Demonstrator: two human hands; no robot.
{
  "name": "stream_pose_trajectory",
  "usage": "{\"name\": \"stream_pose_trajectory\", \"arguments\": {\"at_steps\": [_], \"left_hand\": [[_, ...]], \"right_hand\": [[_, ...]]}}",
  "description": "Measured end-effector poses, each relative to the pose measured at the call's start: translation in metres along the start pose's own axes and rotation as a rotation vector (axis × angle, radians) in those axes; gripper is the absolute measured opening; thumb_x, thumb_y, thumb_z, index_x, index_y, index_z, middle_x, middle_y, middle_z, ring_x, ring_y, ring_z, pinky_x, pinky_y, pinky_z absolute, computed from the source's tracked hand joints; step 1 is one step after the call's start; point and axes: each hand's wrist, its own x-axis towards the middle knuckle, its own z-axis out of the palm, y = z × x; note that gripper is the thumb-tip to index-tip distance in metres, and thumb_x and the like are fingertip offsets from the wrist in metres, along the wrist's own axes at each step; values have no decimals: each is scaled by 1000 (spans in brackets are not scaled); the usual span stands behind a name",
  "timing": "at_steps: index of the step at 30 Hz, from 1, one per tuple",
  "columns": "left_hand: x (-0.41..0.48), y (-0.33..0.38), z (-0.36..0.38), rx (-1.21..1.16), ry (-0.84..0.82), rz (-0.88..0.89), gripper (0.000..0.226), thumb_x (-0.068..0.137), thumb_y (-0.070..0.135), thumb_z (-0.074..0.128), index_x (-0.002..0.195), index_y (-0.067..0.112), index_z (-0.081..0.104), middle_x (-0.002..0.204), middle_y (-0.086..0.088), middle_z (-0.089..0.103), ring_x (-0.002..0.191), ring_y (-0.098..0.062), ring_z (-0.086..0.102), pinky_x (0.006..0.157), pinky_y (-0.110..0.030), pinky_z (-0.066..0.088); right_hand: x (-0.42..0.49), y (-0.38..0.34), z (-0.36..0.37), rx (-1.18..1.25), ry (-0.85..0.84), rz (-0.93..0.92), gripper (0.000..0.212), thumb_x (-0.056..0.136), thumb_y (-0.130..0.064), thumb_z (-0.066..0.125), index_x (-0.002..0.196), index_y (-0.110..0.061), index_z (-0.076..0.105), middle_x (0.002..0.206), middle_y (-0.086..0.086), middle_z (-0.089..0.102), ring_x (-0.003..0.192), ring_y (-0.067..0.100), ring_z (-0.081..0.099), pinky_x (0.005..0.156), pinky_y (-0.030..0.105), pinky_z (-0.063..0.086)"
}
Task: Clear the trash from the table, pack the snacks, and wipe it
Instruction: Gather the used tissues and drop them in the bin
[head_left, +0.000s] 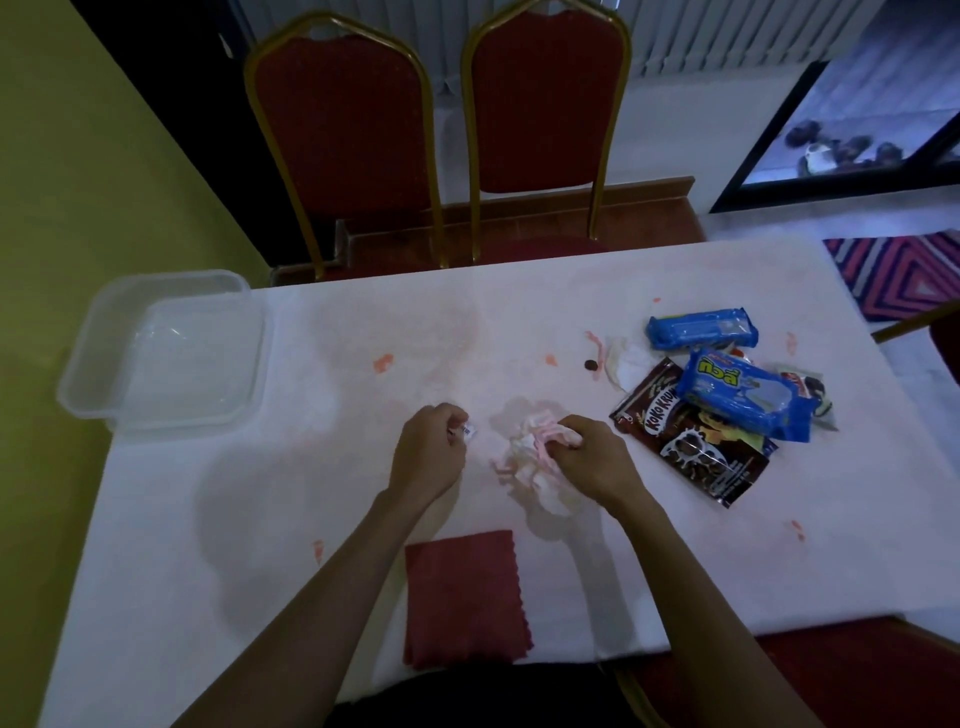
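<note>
Right grip (592, 460) is bunching the light, limp tissue (527, 460) at frame centre; left grip (431, 452) is pinching a wrapper scrap (467, 430).

On my feed, a red-cushioned chair with a gold metal frame (337, 124) stands just beside a second matching red chair (545, 104). A yellow-green painted wall (78, 156) fills the left. White vertical blinds (727, 31) hang at top right, and a pink-and-blue striped woven rug (904, 275) lies on the floor at the right.
</note>
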Motion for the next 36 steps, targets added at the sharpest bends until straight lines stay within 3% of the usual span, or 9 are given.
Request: {"name": "stream_pose_trajectory", "arguments": {"at_steps": [2, 5, 11, 16, 21, 26, 30, 33, 36], "left_hand": [[17, 3, 4, 150, -92, 24, 32, 90, 6, 60, 121, 14, 65, 122, -10, 57, 114, -27, 55, 88, -36, 49], [39, 5, 10, 367, -261, 44, 34, 91, 9, 63, 124, 17, 62, 128, -11, 48, 125, -30, 42, 89, -39, 47], [50, 4, 16, 447, -271, 121, 30, 89, -4, 54, 101, 18, 71, 113, -7, 59, 113, -27, 50, 77, -35, 44], [55, 14, 4, 81, -143, 17, 17, 89, 3, 63, 95, 13, 75, 99, -3, 73, 93, -19, 67, 83, -27, 53], [34, 45, -8, -475, -263, -197, 14, 90, 9, 69, 96, 20, 75, 91, 1, 74, 79, -12, 67, 63, -24, 53], [12, 58, 15, -653, -259, -296, 11, 90, 14, 70, 93, 22, 76, 90, 2, 75, 87, -16, 69, 69, -28, 56], [9, 65, 20, -832, -295, -432, 16, 95, 11, 60, 99, 19, 73, 95, -3, 76, 81, -20, 73, 62, -32, 57], [14, 70, 17, -875, -333, -466, 19, 90, 3, 56, 94, 17, 68, 85, -8, 72, 69, -21, 68, 61, -34, 57], [19, 68, 20, -862, -369, -456, 23, 88, 20, 69, 112, 21, 66, 102, -8, 74, 89, -23, 74, 81, -44, 61]], "right_hand": [[-2, 4, -3, 12, -4, 15, 17, 96, -26, 50, 88, -20, 63, 93, 1, 70, 86, 22, 63, 74, 28, 41], [-3, 9, -3, 33, 0, 20, 17, 97, -24, 49, 85, -22, 61, 87, -3, 66, 83, 19, 62, 70, 27, 40], [-4, 12, -5, 52, 14, 24, 18, 97, -24, 50, 82, -23, 60, 84, -4, 66, 77, 12, 61, 64, 22, 39], [3, 7, -3, 106, 49, 10, 16, 95, -25, 51, 84, -19, 62, 82, -3, 67, 79, 18, 64, 70, 29, 46], [12, -16, 4, 152, 182, -15, 14, 96, -22, 51, 91, -13, 61, 85, -5, 65, 78, 17, 60, 62, 28, 39], [19, -31, 18, 188, 326, -69, 9, 94, -15, 56, 94, -8, 62, 87, 4, 68, 74, 19, 57, 57, 20, 29], [19, -32, 25, 209, 280, -73, 12, 97, -15, 51, 98, -9, 60, 92, 8, 68, 78, 21, 58, 58, 15, 35], [20, -24, 33, 73, 302, -55, 18, 99, -24, 46, 102, -14, 61, 96, 10, 67, 91, 30, 59, 65, 32, 37], [20, -19, 33, 19, 305, -1, 19, 96, -24, 48, 107, -12, 59, 101, 12, 66, 98, 33, 55, 68, 34, 38]]}}
